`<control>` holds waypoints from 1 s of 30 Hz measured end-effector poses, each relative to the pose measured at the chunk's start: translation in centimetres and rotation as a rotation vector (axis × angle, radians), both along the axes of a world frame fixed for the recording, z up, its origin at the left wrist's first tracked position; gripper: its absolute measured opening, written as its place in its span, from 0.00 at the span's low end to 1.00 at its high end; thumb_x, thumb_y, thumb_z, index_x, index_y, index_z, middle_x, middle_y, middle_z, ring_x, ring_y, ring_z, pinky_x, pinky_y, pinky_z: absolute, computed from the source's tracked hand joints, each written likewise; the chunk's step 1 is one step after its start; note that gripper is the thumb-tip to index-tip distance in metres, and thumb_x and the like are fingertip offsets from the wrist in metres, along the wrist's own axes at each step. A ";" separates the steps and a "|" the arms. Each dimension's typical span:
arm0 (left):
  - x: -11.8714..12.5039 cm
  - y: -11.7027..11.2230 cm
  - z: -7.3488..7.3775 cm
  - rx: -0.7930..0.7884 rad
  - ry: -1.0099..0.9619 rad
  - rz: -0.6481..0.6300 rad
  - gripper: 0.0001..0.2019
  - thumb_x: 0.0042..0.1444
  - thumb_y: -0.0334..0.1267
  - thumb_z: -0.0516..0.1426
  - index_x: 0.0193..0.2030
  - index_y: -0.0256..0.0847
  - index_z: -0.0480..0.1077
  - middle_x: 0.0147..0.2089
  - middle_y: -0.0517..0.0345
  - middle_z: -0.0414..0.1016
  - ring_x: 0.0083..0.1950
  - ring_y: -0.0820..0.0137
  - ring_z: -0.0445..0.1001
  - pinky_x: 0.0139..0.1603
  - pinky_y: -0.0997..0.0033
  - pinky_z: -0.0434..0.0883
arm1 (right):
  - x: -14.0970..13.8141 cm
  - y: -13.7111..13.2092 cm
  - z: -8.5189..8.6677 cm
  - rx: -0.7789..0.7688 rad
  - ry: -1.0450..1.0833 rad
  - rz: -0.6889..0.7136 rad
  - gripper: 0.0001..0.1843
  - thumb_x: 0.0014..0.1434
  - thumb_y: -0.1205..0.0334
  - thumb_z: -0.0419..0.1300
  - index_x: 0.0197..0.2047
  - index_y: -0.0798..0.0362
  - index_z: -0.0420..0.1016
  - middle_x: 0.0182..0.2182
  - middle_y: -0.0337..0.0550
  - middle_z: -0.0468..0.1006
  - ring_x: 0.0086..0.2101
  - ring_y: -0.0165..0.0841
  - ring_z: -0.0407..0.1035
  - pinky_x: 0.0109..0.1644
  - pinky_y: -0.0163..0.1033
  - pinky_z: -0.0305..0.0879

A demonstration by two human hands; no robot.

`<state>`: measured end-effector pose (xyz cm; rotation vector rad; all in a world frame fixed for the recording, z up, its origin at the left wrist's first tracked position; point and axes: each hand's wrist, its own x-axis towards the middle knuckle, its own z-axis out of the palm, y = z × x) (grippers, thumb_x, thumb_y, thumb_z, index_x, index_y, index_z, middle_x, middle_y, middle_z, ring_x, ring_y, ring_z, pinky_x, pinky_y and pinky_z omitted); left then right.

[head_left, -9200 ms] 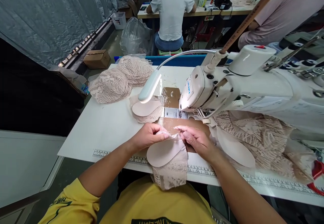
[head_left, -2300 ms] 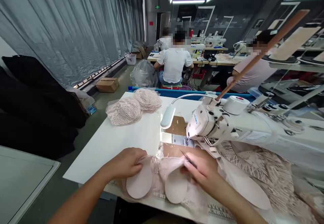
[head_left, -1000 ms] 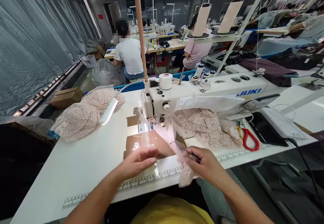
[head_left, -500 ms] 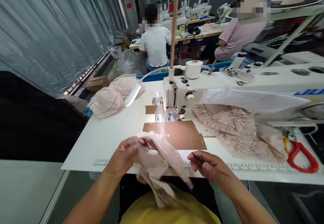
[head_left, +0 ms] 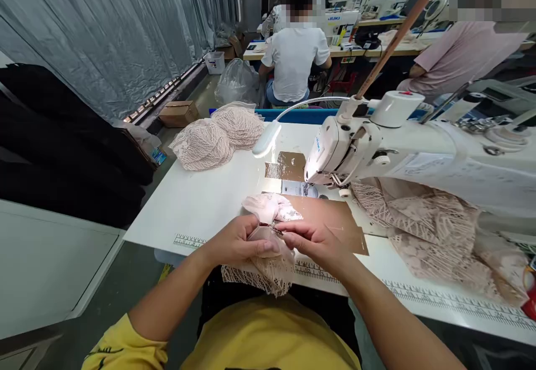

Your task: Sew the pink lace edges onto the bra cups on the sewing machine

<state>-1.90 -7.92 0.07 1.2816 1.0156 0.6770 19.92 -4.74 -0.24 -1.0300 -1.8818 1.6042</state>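
A pale pink piece of lace fabric [head_left: 270, 280] hangs over the table's front edge, its upper part bunched near the brown plate. My left hand [head_left: 240, 241] is closed on it, the thumb lying across a sheer, smooth part. My right hand [head_left: 316, 244] is closed around a small pointed metal tool [head_left: 276, 229], whose tip meets the fabric between both hands. Most of this tool is hidden by the fingers, so its exact kind is unclear. Just behind the hands stands a white sewing machine [head_left: 335, 152], with the brown plate [head_left: 330, 219] taped in front of its needle area.
Two bundles of lace pieces [head_left: 205, 144] lie at the table's back left. More lace fabric [head_left: 435, 241] is heaped under the machine arm, near red-handled scissors [head_left: 531, 297] at the right edge. A small lamp [head_left: 268, 138] bends over the table. Two people [head_left: 293, 63] sit farther back.
My right hand has moved left to the fabric, bringing the tool tip against it. The fabric now shows its lace, and my left hand has regripped it. The view has turned left.
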 end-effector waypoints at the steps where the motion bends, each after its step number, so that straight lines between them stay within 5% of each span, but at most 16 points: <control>1: 0.1 0.0 -0.1 0.008 0.010 -0.003 0.17 0.49 0.47 0.63 0.33 0.34 0.68 0.23 0.65 0.62 0.24 0.79 0.59 0.24 0.79 0.55 | -0.3 0.1 -0.2 -0.015 0.024 0.001 0.21 0.58 0.47 0.58 0.48 0.52 0.79 0.39 0.45 0.80 0.37 0.36 0.72 0.41 0.41 0.69; 4: 0.3 0.2 -0.2 0.040 0.010 -0.047 0.16 0.51 0.46 0.62 0.37 0.34 0.70 0.25 0.64 0.64 0.25 0.78 0.61 0.25 0.79 0.57 | -1.0 0.0 -0.5 -0.029 0.076 -0.006 0.19 0.59 0.47 0.58 0.44 0.52 0.80 0.33 0.42 0.79 0.33 0.33 0.71 0.38 0.37 0.67; 9: 0.3 0.0 0.1 0.065 -0.008 -0.053 0.32 0.53 0.42 0.62 0.64 0.37 0.60 0.43 0.51 0.77 0.41 0.68 0.73 0.41 0.71 0.68 | 0.6 -0.3 -0.4 0.060 -0.005 -0.031 0.20 0.60 0.48 0.56 0.45 0.53 0.79 0.30 0.43 0.79 0.31 0.34 0.71 0.35 0.38 0.67; 15: 0.6 -1.5 0.4 0.125 -0.049 0.042 0.17 0.60 0.46 0.56 0.45 0.33 0.75 0.41 0.47 0.79 0.40 0.66 0.75 0.41 0.69 0.70 | 7.2 -0.4 -2.1 0.729 -0.694 -0.351 0.17 0.62 0.57 0.52 0.45 0.52 0.79 0.44 0.55 0.77 0.46 0.50 0.69 0.48 0.55 0.65; 17: 1.5 -2.3 0.5 0.196 -0.026 0.087 0.17 0.60 0.45 0.55 0.44 0.33 0.76 0.41 0.48 0.80 0.41 0.65 0.76 0.41 0.69 0.71 | 7.6 -1.4 -2.2 0.820 -0.679 -0.391 0.17 0.62 0.58 0.52 0.46 0.54 0.78 0.49 0.57 0.74 0.50 0.50 0.66 0.52 0.56 0.62; 21: 3.9 -3.1 0.7 0.456 0.013 0.110 0.15 0.62 0.43 0.54 0.47 0.36 0.76 0.45 0.48 0.79 0.46 0.63 0.75 0.49 0.66 0.71 | 4.1 -4.8 -1.6 0.588 -0.236 -0.158 0.23 0.58 0.53 0.59 0.56 0.50 0.67 0.51 0.50 0.73 0.48 0.41 0.67 0.50 0.45 0.65; 25: 4.2 -2.4 -0.3 0.759 0.160 0.168 0.16 0.64 0.41 0.50 0.51 0.36 0.73 0.51 0.47 0.75 0.53 0.63 0.72 0.56 0.62 0.68 | 0.6 -6.9 -1.8 0.337 -0.141 -0.163 0.14 0.58 0.50 0.58 0.31 0.53 0.69 0.25 0.39 0.72 0.27 0.32 0.63 0.32 0.37 0.62; 30: 2.5 -1.2 -3.1 0.886 0.678 0.065 0.16 0.63 0.41 0.51 0.53 0.39 0.71 0.59 0.46 0.69 0.63 0.58 0.63 0.65 0.54 0.59 | 3.1 -7.7 -1.8 -0.105 0.174 -0.118 0.18 0.58 0.46 0.58 0.37 0.54 0.69 0.30 0.39 0.74 0.30 0.33 0.69 0.35 0.38 0.67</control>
